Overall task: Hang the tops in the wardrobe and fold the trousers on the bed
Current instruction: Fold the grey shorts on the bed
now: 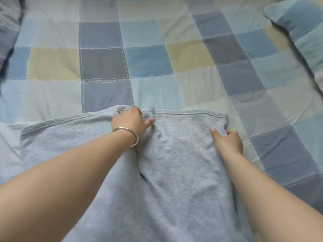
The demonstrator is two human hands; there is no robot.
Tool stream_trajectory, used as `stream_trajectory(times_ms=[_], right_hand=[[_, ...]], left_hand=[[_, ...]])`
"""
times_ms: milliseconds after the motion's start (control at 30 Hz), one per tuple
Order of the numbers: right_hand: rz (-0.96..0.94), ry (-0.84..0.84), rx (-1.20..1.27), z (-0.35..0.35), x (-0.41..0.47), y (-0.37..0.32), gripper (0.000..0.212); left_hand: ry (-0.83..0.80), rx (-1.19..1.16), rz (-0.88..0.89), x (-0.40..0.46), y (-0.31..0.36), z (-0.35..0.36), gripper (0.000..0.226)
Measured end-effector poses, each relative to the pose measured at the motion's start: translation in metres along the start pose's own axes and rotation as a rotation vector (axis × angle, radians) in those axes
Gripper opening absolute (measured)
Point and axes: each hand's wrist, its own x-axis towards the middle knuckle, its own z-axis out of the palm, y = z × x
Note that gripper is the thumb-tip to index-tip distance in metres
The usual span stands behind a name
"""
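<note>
Light grey trousers (178, 154) lie spread on the checked bed cover (104, 67), their hemmed far edge running from left to right across the middle of the view. My left hand (130, 121), with a metal bangle on the wrist, grips a bunched part of that far edge near its middle. At the trousers' far right corner my right hand (227, 140) pinches the cloth, thumb on top and fingers curled round the side edge. The near end of the trousers runs out of view at the bottom.
The bed cover is a patchwork of blue, grey and pale yellow squares. A blue pillow (300, 30) lies at the far right and a darker pillow (8, 32) at the far left.
</note>
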Motion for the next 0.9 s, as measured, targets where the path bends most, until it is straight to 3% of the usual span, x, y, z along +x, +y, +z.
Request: stream_trajectory(times_ms=[133, 200, 267, 467, 533, 600, 633, 667, 767, 833, 900], right_hand=[[0.200, -0.080, 0.322, -0.003, 0.028, -0.007, 0.064], [0.128, -0.067, 0.406, -0.014, 0.039, -0.014, 0.050], [-0.033, 0.013, 0.287, -0.028, 0.045, -0.020, 0.031], [-0.209, 0.043, 0.035, -0.014, 0.058, 0.015, 0.029], [-0.215, 0.002, 0.150, -0.013, 0.064, 0.020, 0.036], [-0.155, -0.141, 0.374, -0.025, 0.063, 0.023, 0.043], [-0.122, -0.240, 0.434, -0.034, 0.056, 0.028, 0.036], [-0.098, -0.322, 0.406, -0.044, 0.040, 0.038, 0.029], [-0.083, -0.377, 0.017, -0.062, -0.033, 0.091, 0.026], [-0.074, -0.383, -0.212, -0.070, -0.082, 0.136, 0.020], [-0.008, -0.347, -0.340, -0.076, -0.116, 0.174, 0.015]], left_hand=[[-0.013, -0.225, -0.293, 0.023, 0.013, 0.011, 0.049], [0.044, -0.462, -0.363, 0.032, 0.018, 0.005, 0.042], [0.150, -0.585, -0.319, 0.037, 0.022, 0.001, 0.037], [0.252, -0.383, -0.249, 0.036, 0.006, 0.028, 0.033], [0.217, -0.363, -0.302, 0.043, 0.009, 0.030, 0.046], [0.160, -0.450, -0.370, 0.041, 0.018, 0.022, 0.061], [0.155, -0.484, -0.365, 0.031, 0.023, 0.015, 0.066], [0.185, -0.478, -0.292, 0.014, 0.027, 0.011, 0.067], [0.316, -0.350, 0.183, -0.067, 0.033, 0.021, 0.055], [0.230, -0.309, 0.341, -0.127, 0.036, 0.040, 0.053], [0.112, -0.289, 0.382, -0.186, 0.040, 0.062, 0.045]])
